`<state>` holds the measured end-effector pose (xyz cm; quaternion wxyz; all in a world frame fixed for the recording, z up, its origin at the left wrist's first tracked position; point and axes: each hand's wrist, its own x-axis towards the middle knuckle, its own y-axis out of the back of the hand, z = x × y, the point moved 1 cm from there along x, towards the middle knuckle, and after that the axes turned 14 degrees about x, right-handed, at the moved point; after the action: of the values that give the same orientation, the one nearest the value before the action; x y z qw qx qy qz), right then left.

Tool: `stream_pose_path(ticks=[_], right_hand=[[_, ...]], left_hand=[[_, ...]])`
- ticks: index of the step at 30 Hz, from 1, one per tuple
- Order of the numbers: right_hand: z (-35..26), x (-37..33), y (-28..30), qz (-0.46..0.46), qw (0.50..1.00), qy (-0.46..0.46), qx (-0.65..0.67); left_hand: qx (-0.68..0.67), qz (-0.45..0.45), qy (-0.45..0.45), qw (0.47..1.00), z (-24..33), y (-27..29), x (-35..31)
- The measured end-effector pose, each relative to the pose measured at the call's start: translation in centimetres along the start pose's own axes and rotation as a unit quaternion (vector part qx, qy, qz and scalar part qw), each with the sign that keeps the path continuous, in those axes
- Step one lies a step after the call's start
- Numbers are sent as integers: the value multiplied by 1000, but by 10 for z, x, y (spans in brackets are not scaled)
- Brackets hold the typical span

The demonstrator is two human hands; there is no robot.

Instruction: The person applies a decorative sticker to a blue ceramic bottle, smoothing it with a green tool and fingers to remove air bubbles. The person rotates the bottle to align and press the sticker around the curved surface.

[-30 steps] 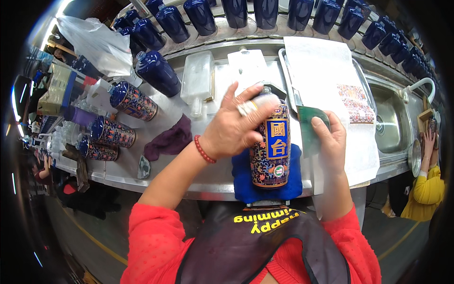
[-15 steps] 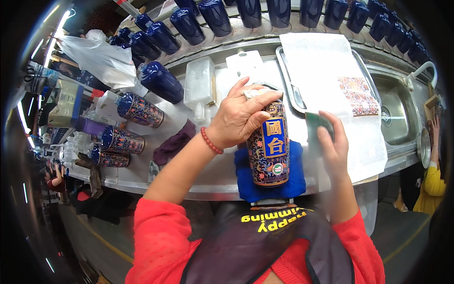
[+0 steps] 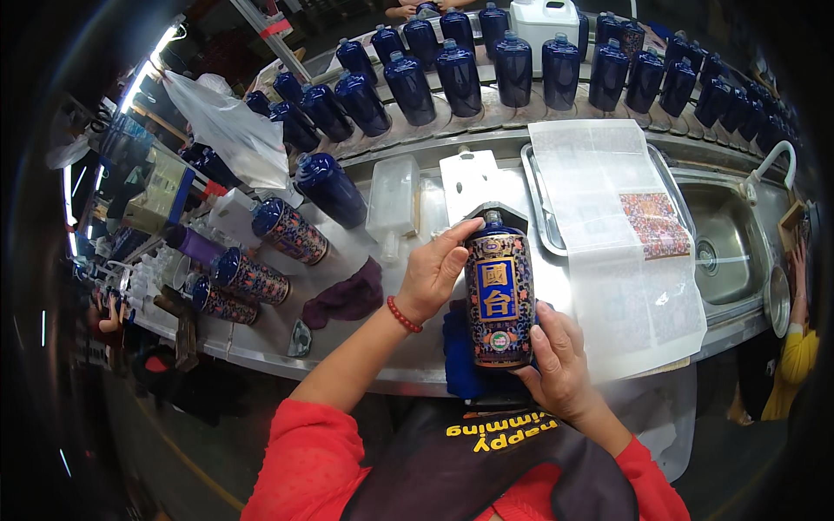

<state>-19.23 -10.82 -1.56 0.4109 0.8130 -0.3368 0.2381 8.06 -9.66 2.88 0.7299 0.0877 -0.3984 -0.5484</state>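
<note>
A dark blue bottle (image 3: 499, 300) with a patterned floral wrap and a blue label panel is between my two hands, its bare neck pointing away from me. My left hand (image 3: 437, 269) grips its upper left shoulder, thumb and fingers bent around the edge. Low on the bottle's right side, my right hand (image 3: 559, 356) presses with its fingers, closed against the base. Beneath the bottle lies a folded blue cloth (image 3: 460, 352), mostly covered. Left of my left wrist rest a purple cloth (image 3: 346, 297) and a small greenish-grey piece (image 3: 300, 339).
Several patterned bottles (image 3: 291, 233) and a plain blue bottle (image 3: 332, 189) stand at left. A clear box (image 3: 393, 198) lies behind my left hand. Printed translucent sheets (image 3: 599, 291) cover a metal tray (image 3: 537, 204), beside a sink (image 3: 725, 230). Plain blue bottles (image 3: 458, 78) line the curved conveyor behind.
My left hand has shifted from the bottle's top to its shoulder, uncovering the neck. My right hand has let go of a flat green piece and now grips the bottle's base. The view has tilted up.
</note>
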Motion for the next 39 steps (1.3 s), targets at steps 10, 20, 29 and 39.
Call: stream_pose_path(ticks=[10, 20, 29, 39], right_hand=[[13, 54, 31, 42, 998, -47, -6], [43, 92, 8, 13, 991, -130, 17], [51, 86, 9, 26, 991, -133, 7], [57, 73, 7, 28, 984, -167, 53]], left_hand=[[94, 23, -54, 994, -4, -4, -17], [86, 37, -54, 994, -5, -8, -16], [102, 42, -72, 991, -4, -11, -20], [60, 35, -67, 995, -12, -21, -27]])
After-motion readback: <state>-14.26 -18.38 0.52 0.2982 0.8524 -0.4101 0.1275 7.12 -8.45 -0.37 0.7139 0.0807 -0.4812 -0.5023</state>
